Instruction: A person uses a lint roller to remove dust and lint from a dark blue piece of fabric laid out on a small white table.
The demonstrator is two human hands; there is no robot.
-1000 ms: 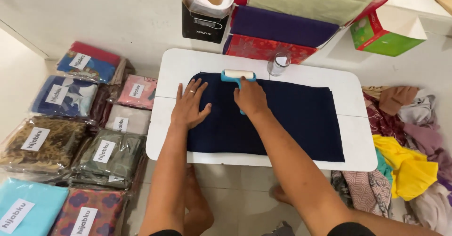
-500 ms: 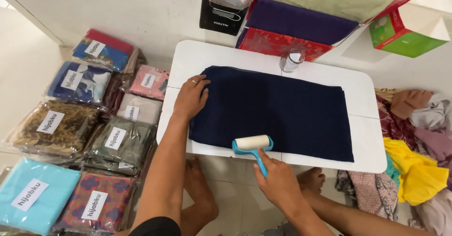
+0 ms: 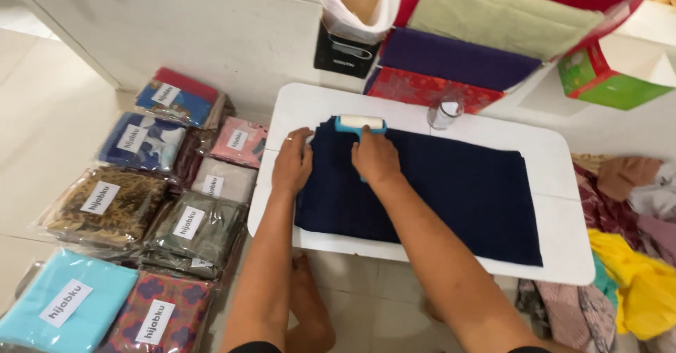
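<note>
A folded navy cloth [image 3: 451,191] lies flat on a low white table [image 3: 556,152]. My right hand [image 3: 375,157] grips the blue handle of a lint roller [image 3: 360,124], whose white roll sits at the cloth's far left edge. With its fingers bent, my left hand [image 3: 292,163] presses down on the cloth's left edge, a ring on one finger. The two hands are close together.
A small clear glass [image 3: 445,113] stands at the table's far edge. Several bagged, labelled fabrics [image 3: 190,226] lie on the floor to the left. Loose coloured cloths [image 3: 634,261] are piled at right. Folded fabrics [image 3: 458,57], a black holder [image 3: 346,50] and a green box [image 3: 609,82] stand behind.
My right hand has pushed the lint roller from the cloth's near edge up to its far edge. My left hand stays on the left edge. The camera has shifted slightly.
</note>
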